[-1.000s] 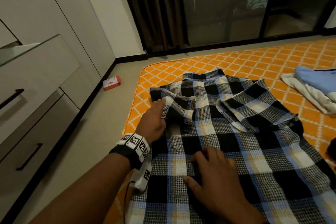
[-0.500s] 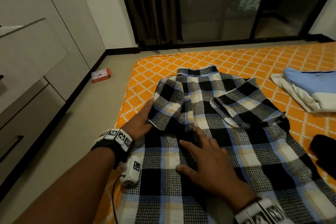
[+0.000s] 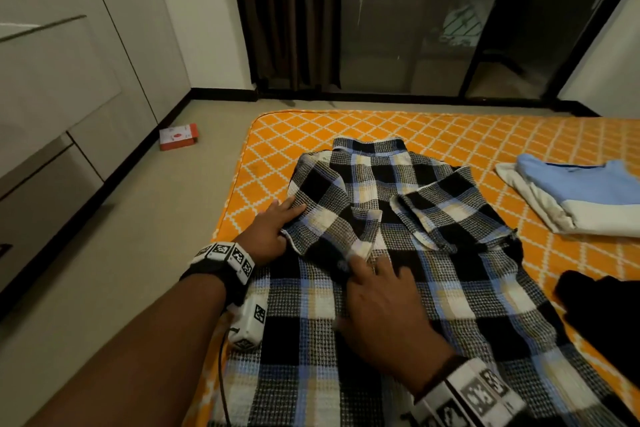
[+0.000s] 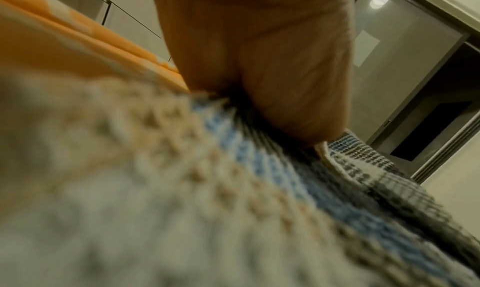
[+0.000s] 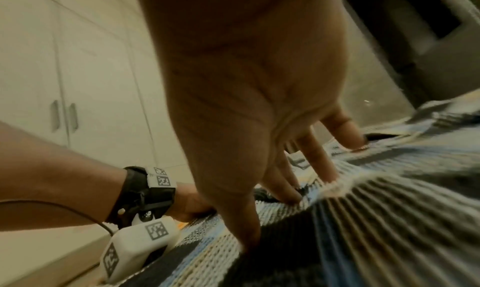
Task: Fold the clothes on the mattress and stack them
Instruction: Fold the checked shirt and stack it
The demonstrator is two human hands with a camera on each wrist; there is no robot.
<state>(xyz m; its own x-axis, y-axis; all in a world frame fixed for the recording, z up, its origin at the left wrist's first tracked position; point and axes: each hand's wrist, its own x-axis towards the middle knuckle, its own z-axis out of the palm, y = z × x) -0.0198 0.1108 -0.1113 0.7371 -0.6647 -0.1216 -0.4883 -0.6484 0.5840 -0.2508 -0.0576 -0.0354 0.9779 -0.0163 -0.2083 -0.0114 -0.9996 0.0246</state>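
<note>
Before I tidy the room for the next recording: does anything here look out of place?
Yes: a small red and white box lies on the floor beside the cabinets, apart from the mattress. On the mattress, a black garment lies unfolded at the right edge, near the folded stack.

No readable text, only coded square markers on wrist bands (image 3: 227,255), small box (image 3: 178,136) print illegible

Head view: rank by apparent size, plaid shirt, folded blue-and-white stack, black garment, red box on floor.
1. Plaid shirt, largest by far.
2. Folded blue-and-white stack and black garment: look alike, both cut by the frame edge, so unranked.
3. Red box, smallest, though it also lies farther from the camera.
</note>
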